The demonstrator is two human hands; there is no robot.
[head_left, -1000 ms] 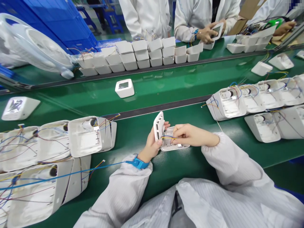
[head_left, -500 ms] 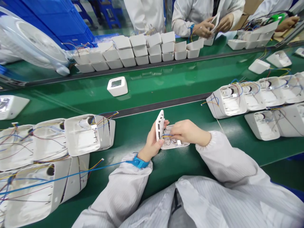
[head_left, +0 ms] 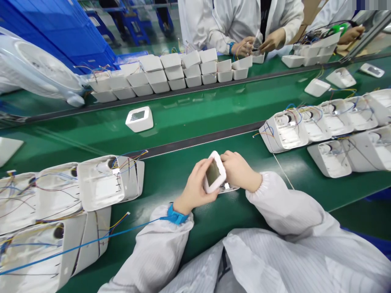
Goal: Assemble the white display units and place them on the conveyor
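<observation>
My left hand (head_left: 195,188) is closed around a white front cover with a grey display window (head_left: 215,172), its screen side tilted up toward me. Just behind that cover sits a white open housing (head_left: 232,189), mostly hidden by the cover and my hands; a small white connector (head_left: 226,186) shows inside. My right hand (head_left: 240,171) is over the housing, against the cover's right edge, with fingers curled. Its fingertips are concealed, so whatever they grip cannot be seen. A blue wrist strap (head_left: 175,215) with a trailing cord is on my left wrist.
White housings with loose wires stand on the left (head_left: 102,181) and right (head_left: 288,130). A finished-looking white unit with a screen (head_left: 139,119) lies on the green strip beyond the dark rail (head_left: 195,143). Across the bench, a co-worker's hands (head_left: 273,40) handle a white part near stacked housings (head_left: 155,75).
My left hand has turned the cover from edge-on so its screen faces up toward me. The right hand, earlier pinching wires over the housing, is now partly behind the cover. The camera view has shifted slightly.
</observation>
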